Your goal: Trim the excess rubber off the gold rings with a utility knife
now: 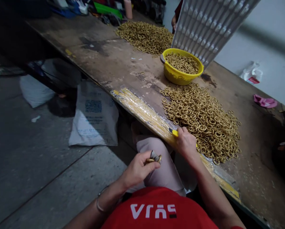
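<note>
Brass-coloured rings (150, 161), only a few of them, are pinched between the thumb and fingers of the left hand (138, 167), together with a small grey piece (153, 155) whose nature cannot be made out; the hand is raised over the wearer's lap, apart from the table (109, 60). The right hand (186, 141) is closed around a yellow cutter (175, 133) — its dark blade end directed leftward, well apart from the held rings — above the plastic-covered strip (144, 109) along the table's near edge. As to progress, the small held group appears to be in mid-handling, while most of the visible rings lie elsewhere: a near heap (202, 119) just beside the right hand, a far heap (144, 36) farther along the table, and a well-filled yellow bowl (180, 78) between the two. Which of these lots is finished and which is left cannot be told, since their rings look alike from this viewpoint. Writing is scarce: the red shirt (154, 221) bears large white lettering (153, 211) — seen inverted and not securely legible — and the pale sack (94, 119) on the floor carries a blue printed block with blurred lines of blue text, from which no brand can be read.
</note>
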